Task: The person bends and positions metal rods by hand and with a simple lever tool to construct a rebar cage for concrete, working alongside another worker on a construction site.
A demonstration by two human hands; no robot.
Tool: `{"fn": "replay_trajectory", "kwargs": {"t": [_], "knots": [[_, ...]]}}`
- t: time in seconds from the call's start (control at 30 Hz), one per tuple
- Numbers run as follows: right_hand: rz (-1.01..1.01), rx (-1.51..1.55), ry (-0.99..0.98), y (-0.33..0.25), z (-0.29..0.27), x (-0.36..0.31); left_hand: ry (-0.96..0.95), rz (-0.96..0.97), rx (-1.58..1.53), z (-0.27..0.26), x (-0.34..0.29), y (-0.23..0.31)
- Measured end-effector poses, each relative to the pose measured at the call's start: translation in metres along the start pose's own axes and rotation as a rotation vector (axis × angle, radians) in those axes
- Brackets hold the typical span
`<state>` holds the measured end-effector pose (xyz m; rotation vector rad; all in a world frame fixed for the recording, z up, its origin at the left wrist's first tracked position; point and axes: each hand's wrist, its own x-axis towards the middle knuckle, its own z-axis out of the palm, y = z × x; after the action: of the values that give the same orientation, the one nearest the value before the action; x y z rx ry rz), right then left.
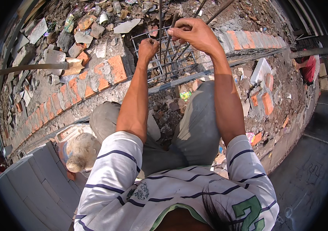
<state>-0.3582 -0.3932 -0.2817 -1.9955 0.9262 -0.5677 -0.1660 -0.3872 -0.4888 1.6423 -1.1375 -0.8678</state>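
Observation:
My left hand is closed, its fingertips beside an upright steel reinforcing bar. What it pinches, if anything, is too small to tell. To its right and slightly higher, my right hand has its fingers bent and thumb and fingertips together by a second, slanting bar. Whether they grip that bar or something thin against it cannot be made out. Below both hands, a cage of steel bars sits in a pit between two stretches of brick wall.
A low broken brick wall runs left of the pit, and another brick course runs right. Rubble covers the far ground. Stacked grey blocks and a dirty tub stand near left. Another person in red is at far right.

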Motion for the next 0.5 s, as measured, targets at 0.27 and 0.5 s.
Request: {"fn": "replay_trajectory", "kwargs": {"t": [0.27,0.5], "knots": [[-0.174,-0.143,0.212,-0.01,0.018,0.0,-0.299,0.056,-0.14,0.013,-0.028,0.018],[-0.166,0.248,0.598,-0.012,0.069,0.032,-0.222,0.115,-0.049,0.043,-0.025,0.016]]}}
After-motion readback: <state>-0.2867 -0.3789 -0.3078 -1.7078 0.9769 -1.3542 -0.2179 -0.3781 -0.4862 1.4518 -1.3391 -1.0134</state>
